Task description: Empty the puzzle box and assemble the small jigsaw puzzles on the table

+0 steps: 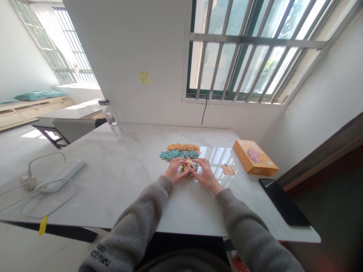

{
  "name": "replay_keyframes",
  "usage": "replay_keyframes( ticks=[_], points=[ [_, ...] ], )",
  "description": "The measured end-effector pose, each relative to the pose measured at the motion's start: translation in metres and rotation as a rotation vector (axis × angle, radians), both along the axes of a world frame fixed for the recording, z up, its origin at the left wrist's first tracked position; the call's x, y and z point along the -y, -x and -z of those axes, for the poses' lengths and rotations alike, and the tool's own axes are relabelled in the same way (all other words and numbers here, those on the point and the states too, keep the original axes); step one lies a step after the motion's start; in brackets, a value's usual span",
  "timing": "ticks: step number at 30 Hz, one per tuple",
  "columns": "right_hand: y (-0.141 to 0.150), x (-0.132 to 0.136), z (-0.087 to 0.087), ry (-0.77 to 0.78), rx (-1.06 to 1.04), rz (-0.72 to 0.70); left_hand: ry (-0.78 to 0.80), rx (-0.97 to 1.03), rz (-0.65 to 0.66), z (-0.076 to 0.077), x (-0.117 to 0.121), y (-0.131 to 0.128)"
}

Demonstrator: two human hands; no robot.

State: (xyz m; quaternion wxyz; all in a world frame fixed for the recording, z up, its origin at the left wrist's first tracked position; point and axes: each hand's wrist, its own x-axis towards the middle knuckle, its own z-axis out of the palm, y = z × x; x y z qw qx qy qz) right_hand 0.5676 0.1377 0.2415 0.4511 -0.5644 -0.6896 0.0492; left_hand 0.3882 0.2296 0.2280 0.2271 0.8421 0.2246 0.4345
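Both my hands meet over a small heap of multicoloured jigsaw puzzle pieces (189,168) near the middle of the table. My left hand (176,170) curls its fingers and thumb around the left side of the pieces. From the other side, my right hand (206,174) grips them with thumb and fingers. How many pieces are held is too small to tell. Just beyond lie teal puzzle pieces (177,154), with a row of orange puzzle pieces (184,147) behind them. A few joined pale yellow and red pieces (228,169) lie to the right of my right hand.
An orange box (253,156) stands at the right, with a black tablet-like slab (283,202) in front of it. On the left lie a white power strip (64,175) and cables. A clear bottle (109,113) stands at the table's (119,162) far left corner.
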Motion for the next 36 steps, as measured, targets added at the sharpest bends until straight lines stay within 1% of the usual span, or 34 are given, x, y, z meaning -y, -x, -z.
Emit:
replay_keyframes(
  ticks=[3, 6, 9, 12, 17, 19, 21, 24, 26, 28, 30, 33, 36],
  points=[
    [-0.001, 0.002, -0.003, -0.006, -0.023, -0.02, -0.043, -0.003, 0.002, 0.001, -0.001, 0.001],
    [-0.003, 0.005, -0.007, -0.049, 0.0, -0.019, -0.073, -0.007, 0.014, 0.0, -0.001, 0.003],
    [-0.005, 0.01, -0.011, -0.097, 0.047, -0.032, -0.095, -0.015, 0.069, -0.005, 0.002, 0.008],
    [-0.005, 0.016, -0.014, -0.112, 0.075, -0.057, -0.102, -0.014, 0.116, -0.01, 0.007, 0.012],
    [-0.001, 0.022, -0.018, -0.102, 0.075, -0.087, -0.062, 0.032, 0.078, -0.012, 0.014, 0.017],
    [-0.006, 0.022, -0.02, -0.101, 0.083, -0.073, -0.048, 0.034, 0.073, -0.011, 0.014, 0.017],
    [-0.022, 0.022, -0.019, -0.092, 0.098, -0.023, -0.045, 0.026, 0.047, -0.009, 0.012, 0.017],
    [-0.066, 0.025, -0.015, -0.05, 0.116, 0.092, -0.084, -0.017, 0.016, -0.003, 0.007, 0.016],
    [-0.102, 0.032, -0.009, 0.021, 0.124, 0.177, -0.099, -0.051, 0.018, 0.001, 0.005, 0.015],
    [-0.135, 0.04, -0.003, 0.114, 0.142, 0.228, -0.092, -0.072, 0.023, 0.005, 0.004, 0.013],
    [-0.158, 0.047, 0.004, 0.191, 0.164, 0.263, -0.08, -0.078, 0.016, 0.007, 0.003, 0.012],
    [-0.176, 0.051, 0.012, 0.269, 0.206, 0.295, -0.07, -0.072, -0.012, 0.009, 0.001, 0.012],
    [-0.182, 0.048, 0.019, 0.341, 0.26, 0.316, -0.068, -0.065, -0.022, 0.01, 0.0, 0.011]
  ],
)
